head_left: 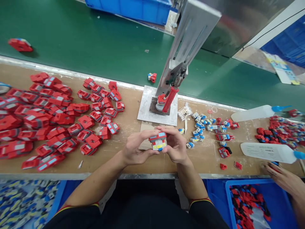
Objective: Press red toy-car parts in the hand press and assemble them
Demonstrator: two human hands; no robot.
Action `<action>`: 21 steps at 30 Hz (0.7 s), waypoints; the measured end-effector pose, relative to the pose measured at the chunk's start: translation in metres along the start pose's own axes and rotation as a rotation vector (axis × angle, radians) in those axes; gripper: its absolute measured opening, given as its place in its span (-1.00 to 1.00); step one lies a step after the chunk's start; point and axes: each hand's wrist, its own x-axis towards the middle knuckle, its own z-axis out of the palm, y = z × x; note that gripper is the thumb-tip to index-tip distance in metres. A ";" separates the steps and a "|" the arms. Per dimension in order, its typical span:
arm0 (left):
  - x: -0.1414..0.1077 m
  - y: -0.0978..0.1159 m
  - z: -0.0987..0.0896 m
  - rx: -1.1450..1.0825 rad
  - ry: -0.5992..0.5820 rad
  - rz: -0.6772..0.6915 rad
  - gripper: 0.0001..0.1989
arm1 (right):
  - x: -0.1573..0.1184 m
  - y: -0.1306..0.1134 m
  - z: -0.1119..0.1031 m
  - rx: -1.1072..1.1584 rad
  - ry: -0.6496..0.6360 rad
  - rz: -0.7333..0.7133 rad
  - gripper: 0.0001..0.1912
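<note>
Between my two hands is a small toy vehicle part (157, 142), red on top with light blue windows and a white, yellow and blue front. My left hand (139, 147) grips its left side with thumb and fingers. On its right side, my right hand (175, 144) closes around it the same way. Both hands are above the bench, just in front of the press's metal base plate (142, 108). A red toy piece (161, 98) sits on the press under its red-handled clamp (170, 99).
Many red toy bodies (57, 117) cover the bench's left. White-blue pieces (199, 127), cotton swabs (185, 112) and two bottles (267, 152) lie right. A co-worker's hand (283, 178) is at far right. Behind runs a green belt (107, 54); blue bins (278, 203) stand below the bench.
</note>
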 end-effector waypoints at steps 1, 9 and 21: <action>-0.001 -0.002 0.002 -0.012 0.009 -0.022 -0.41 | 0.001 0.004 0.002 0.011 0.014 -0.010 -0.46; 0.025 -0.028 -0.028 0.005 -0.067 -0.196 -0.40 | 0.027 -0.002 -0.035 -0.283 0.098 -0.051 -0.55; 0.162 -0.063 -0.038 0.712 -1.137 -0.314 -0.21 | 0.082 -0.044 -0.064 -0.183 -0.356 -0.003 -0.29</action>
